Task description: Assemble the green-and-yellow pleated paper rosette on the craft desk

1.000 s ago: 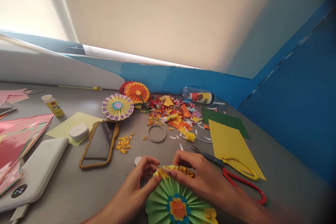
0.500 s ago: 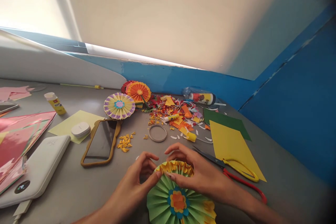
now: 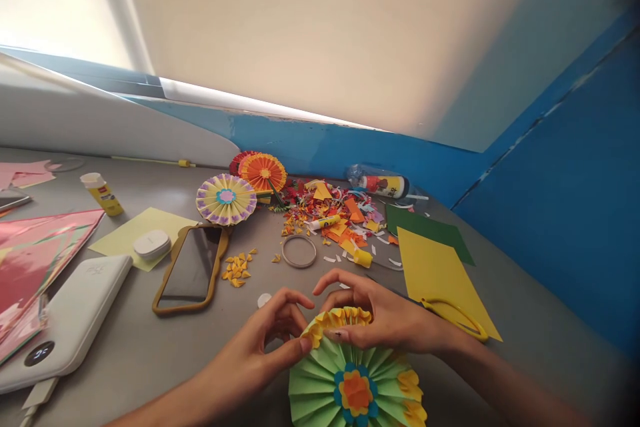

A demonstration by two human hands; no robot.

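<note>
While both hands work at the near edge of the table, a pleated green paper rosette (image 3: pixel 350 380) sits low in the near centre, its blue-and-orange flower centre facing up and its far rim edged in scalloped yellow. The left hand (image 3: pixel 255 347) comes in from the near left, its fingers curved and open above the table, its thumb pressed against the rosette's left rim. The right hand (image 3: pixel 385 317) arches over the far rim from the right, its fingers (image 3: pixel 350 287) bent and its thumb-side tip resting on the green pleats: a light grasp by both, not a clench.

Just beyond the left hand lies a small white disc (image 3: pixel 264 300). Farther left on the grey table (image 3: pixel 125 360) are a smartphone in a tan case (image 3: pixel 190 270), a cluster of small yellow paper triangles (image 3: pixel 236 270) and a white power bank (image 3: pixel 70 320). Pink paper sheets (image 3: pixel 40 253) lie at far left. Straight ahead are a thin grey ring (image 3: pixel 299 251), a heap of coloured paper scraps (image 3: pixel 335 213) and two finished rosettes, one yellow and purple (image 3: pixel 226 199), one orange (image 3: pixel 263 173). To the right, yellow-handled scissors (image 3: pixel 455 317) lie on a yellow card sheet (image 3: pixel 440 273), which partly overlaps a dark green sheet (image 3: pixel 425 225).
</note>
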